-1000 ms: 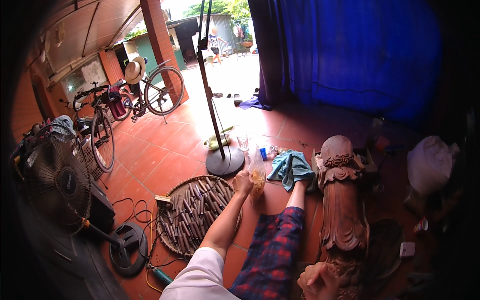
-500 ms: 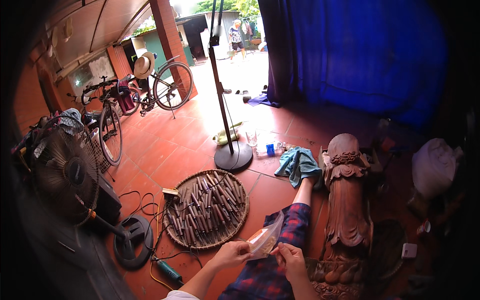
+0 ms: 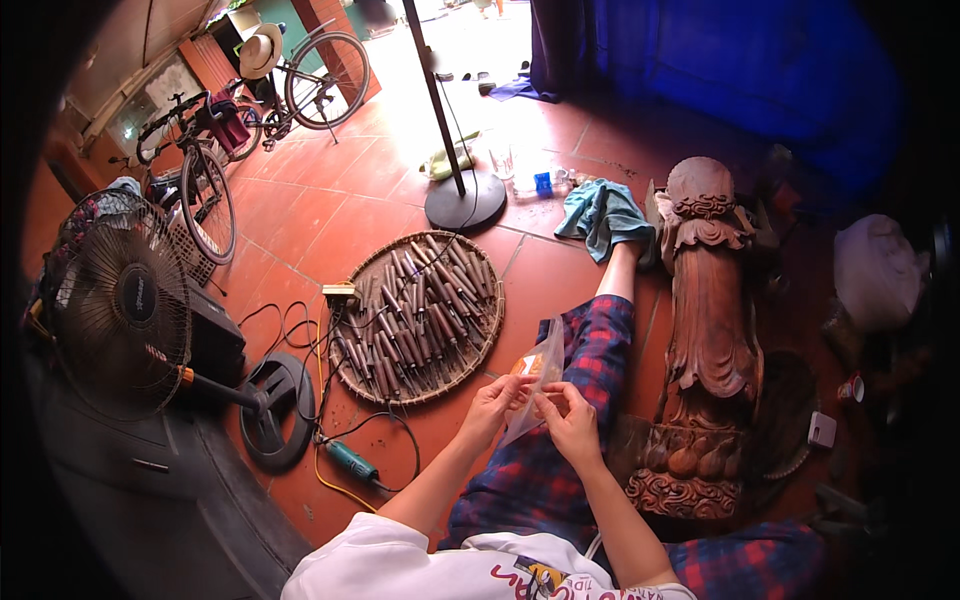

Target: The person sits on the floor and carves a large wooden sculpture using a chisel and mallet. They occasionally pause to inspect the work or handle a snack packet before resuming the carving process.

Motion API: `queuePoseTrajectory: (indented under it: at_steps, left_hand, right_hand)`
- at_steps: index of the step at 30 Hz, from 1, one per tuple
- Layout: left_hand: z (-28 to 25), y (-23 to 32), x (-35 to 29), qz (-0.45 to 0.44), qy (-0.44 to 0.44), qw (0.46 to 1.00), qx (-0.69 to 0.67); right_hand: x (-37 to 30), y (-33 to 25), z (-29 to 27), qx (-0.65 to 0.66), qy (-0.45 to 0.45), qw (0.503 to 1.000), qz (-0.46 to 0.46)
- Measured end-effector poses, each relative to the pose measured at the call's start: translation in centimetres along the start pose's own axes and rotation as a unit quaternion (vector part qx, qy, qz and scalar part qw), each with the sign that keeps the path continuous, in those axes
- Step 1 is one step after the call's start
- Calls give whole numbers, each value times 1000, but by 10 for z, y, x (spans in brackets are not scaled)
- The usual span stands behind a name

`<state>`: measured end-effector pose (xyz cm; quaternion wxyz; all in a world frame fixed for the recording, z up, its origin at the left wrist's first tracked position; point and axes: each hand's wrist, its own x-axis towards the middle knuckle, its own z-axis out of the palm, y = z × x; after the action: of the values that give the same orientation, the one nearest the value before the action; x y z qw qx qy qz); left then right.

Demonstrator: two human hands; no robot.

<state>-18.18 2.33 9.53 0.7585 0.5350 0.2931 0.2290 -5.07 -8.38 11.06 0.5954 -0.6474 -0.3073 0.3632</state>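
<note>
Both hands hold a small clear plastic bag [image 3: 541,375] with something orange inside, above my lap. My left hand [image 3: 492,408] pinches its left edge and my right hand [image 3: 572,424] pinches its lower right edge. My plaid-trousered leg [image 3: 590,350] stretches out beneath the bag. Just right of my hands lies a carved wooden statue [image 3: 710,330] on its back. A round woven tray [image 3: 420,315] filled with several wood-handled carving tools sits on the tiles to the left of my leg.
A blue-green cloth [image 3: 603,215] lies by my foot. A lamp stand base [image 3: 465,212] stands beyond the tray. A floor fan [image 3: 125,300], bicycles [image 3: 205,170], yellow and black cables with a green-handled tool [image 3: 350,462] are at left. A white bag [image 3: 880,270] sits at right.
My left hand reached far out near the cloth, came back with the plastic bag, and now both hands hold it over my lap. The view has tilted down.
</note>
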Motion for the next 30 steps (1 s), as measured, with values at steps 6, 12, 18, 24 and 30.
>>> queuePoseTrajectory:
  at_steps: [6, 12, 18, 24, 30]
  left_hand:
    - [13, -2, -10, 43, 16, 997, 63]
    - [23, 7, -12, 102, 28, 984, 145]
    - [26, 12, -14, 104, 61, 981, 153]
    - [23, 1, -9, 28, 93, 993, 65]
    - [35, -2, -8, 52, 117, 981, 146]
  right_hand:
    - [1, -10, 2, -76, 22, 996, -49]
    - [3, 7, -1, 61, 6, 998, 19]
    - [0, 3, 2, 16, 12, 1000, -5]
    - [-3, 9, 5, -16, 39, 998, -40]
    - [-3, 10, 2, 1, 31, 999, -29]
